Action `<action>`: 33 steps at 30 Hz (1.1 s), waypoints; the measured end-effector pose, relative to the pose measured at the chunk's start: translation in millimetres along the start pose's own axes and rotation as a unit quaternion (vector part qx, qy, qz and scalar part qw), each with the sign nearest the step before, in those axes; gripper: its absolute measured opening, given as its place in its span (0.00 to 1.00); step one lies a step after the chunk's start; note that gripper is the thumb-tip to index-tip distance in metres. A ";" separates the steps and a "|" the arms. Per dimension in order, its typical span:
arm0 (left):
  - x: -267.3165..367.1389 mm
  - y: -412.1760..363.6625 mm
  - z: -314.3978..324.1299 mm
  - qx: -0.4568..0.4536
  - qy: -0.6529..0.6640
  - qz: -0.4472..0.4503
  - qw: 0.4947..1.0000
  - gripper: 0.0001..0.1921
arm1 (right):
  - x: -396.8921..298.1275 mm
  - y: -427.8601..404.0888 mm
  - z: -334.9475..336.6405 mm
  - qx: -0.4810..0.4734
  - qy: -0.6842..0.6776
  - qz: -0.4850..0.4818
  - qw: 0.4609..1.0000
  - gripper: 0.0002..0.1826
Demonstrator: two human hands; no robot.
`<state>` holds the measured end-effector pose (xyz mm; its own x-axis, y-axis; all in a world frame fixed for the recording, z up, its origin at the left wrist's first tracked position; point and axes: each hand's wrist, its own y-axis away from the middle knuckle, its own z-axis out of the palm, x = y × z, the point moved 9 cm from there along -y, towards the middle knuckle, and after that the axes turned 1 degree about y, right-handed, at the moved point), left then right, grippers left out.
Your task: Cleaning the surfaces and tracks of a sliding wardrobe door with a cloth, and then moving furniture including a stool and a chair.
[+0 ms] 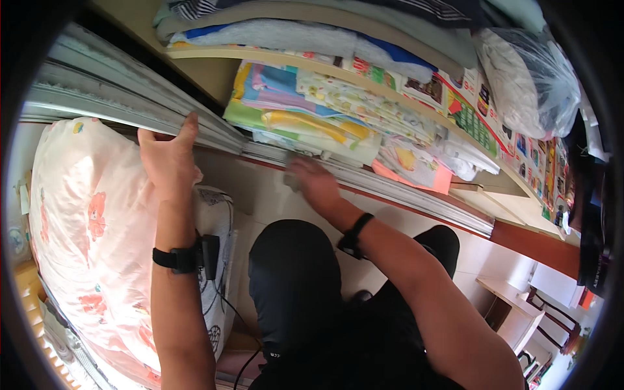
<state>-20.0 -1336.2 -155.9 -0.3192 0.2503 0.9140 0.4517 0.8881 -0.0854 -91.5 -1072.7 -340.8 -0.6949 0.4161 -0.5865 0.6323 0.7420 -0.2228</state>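
My left hand (168, 161) grips the edge of a pale metal-framed sliding door (117, 105), with thumb and fingers on either side of its rim. My right hand (312, 180) is blurred over the lower door track (370, 183) of a wardrobe. Pressed under its fingers is a small greyish piece, apparently a cloth (291, 181), too blurred to make out fully. Folded baby cloths and towels (312, 107) lie on the low shelf just beyond that hand. Both wrists wear black straps; a black device with a cable sits at the left one.
Above, a shelf (312, 61) lined with printed flyers holds folded clothes (312, 36) and a clear plastic bag (534, 83). On the left, a pink bear-print quilt (97, 204) lies on a bed beside a mattress edge (217, 214). My knee (295, 263) is close to the track.
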 end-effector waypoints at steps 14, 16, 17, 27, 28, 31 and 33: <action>-3.3 -3.2 -10.1 0.020 -0.057 0.046 0.997 0.24 | 20.8 13.5 3.2 -0.061 0.134 0.024 0.989 0.17; 4.0 -3.3 -1.1 0.016 -0.081 0.061 0.995 0.24 | 72.4 60.1 -23.7 -0.057 0.235 0.024 0.970 0.18; 5.6 -0.1 -1.9 0.007 -0.082 0.021 0.996 0.25 | 80.8 79.7 -51.3 -0.056 0.200 0.049 0.977 0.18; -6.0 -9.0 -8.2 0.020 -0.093 0.073 0.993 0.27 | 63.3 84.9 -101.3 0.117 0.086 0.120 0.982 0.16; -4.3 -8.6 -5.7 0.015 -0.083 0.076 0.994 0.27 | 56.0 68.9 -81.6 0.136 0.061 0.112 0.982 0.16; -2.8 -1.8 3.5 0.021 -0.096 0.075 0.992 0.25 | 23.6 24.8 -12.4 0.094 0.076 -0.029 0.992 0.14; -4.1 -3.2 10.1 -0.003 -0.074 0.050 0.996 0.26 | 18.0 14.2 8.0 0.107 0.138 -0.038 0.984 0.15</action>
<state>-28.6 -1336.2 -163.4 -0.3919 0.3927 0.8320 0.4920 0.8536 -0.1711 -92.3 -1059.0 -360.8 -0.7910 0.5124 -0.3342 0.6118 0.6608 -0.4348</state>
